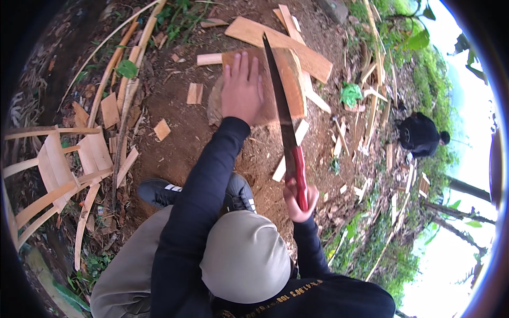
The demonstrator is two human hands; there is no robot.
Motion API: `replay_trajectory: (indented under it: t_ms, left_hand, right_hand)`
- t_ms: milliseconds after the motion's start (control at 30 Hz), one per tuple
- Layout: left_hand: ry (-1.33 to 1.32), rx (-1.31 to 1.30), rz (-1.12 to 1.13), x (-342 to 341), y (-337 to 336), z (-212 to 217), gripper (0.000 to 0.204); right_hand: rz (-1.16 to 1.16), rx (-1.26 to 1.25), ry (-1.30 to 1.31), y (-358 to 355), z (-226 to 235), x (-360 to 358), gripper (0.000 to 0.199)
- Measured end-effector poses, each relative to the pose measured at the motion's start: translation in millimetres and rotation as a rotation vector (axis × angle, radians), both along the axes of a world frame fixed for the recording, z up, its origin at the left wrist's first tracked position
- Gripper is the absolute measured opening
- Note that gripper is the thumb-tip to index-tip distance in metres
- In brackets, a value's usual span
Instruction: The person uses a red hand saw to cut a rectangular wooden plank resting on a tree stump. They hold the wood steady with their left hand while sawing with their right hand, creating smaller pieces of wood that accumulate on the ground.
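Note:
My left hand (244,87) lies flat on a piece of wood (290,85), its fingers stretched out and close together. That wood rests on a rough stump (214,100), mostly covered by it. My right hand (300,200) is closed round the red handle (297,172) of a handsaw. The dark saw blade (279,95) stretches away from me across the wood, just right of my left hand, its tip reaching beyond the far edge. Whether the teeth touch the wood, I cannot tell. A wide plank (313,58) lies just behind the stump.
Wood offcuts (195,93) and sawdust are scattered over the bare soil (164,111). At the left stands a slatted wooden frame (55,164), beside long poles (114,66). My shoes (159,192) are close to the stump. A person in dark clothing (419,135) is farther off at right.

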State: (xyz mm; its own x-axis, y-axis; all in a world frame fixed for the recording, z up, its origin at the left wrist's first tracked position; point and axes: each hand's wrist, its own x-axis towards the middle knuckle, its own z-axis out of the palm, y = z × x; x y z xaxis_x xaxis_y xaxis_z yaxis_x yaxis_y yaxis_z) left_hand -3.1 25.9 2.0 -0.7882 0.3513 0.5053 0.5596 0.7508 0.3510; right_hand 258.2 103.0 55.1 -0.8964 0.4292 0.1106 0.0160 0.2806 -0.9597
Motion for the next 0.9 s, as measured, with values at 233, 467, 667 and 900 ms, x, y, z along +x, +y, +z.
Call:
replay_trajectory:
  t_ms: [233, 467, 667, 900]
  left_hand:
    - [-0.023, -0.019, -0.009, 3.9, 1.0, 2.4, 0.047]
    - [-0.035, 0.059, -0.02, 3.7, 3.2, 5.6, 0.047]
    - [-0.053, 0.065, -0.025, 4.8, -4.4, 0.8, 0.049]
    - [-0.066, 0.074, -0.028, 2.8, 0.0, 3.7, 0.049]
  right_hand:
    - [-0.071, -0.136, -0.056, -2.6, -2.2, -12.6, 0.031]
    - [-0.001, -0.092, -0.047, 2.6, 5.8, -40.2, 0.028]
    - [0.008, 0.056, -0.027, -10.8, 21.1, -14.1, 0.009]
    - [-0.02, -0.067, -0.013, 9.1, 12.5, -96.9, 0.024]
